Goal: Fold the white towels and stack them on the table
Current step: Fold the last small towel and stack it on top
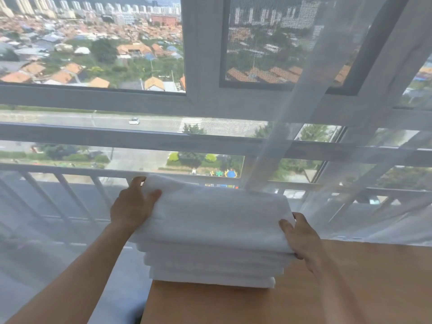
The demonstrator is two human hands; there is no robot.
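A stack of several folded white towels (211, 270) stands at the left end of the wooden table (327, 288). The top folded towel (217, 216) lies on it, overhanging a little to the left. My left hand (132, 205) grips the top towel's left end, thumb on top and fingers round its far edge. My right hand (301, 237) holds its right end, thumb on top, fingers curled under the edge against the stack.
A large window with grey frames (205, 97) and a railing (70, 197) fills the view behind the table. A sheer white curtain (339, 136) hangs at the right, down to the table's far edge. The table's left edge falls off just left of the stack.
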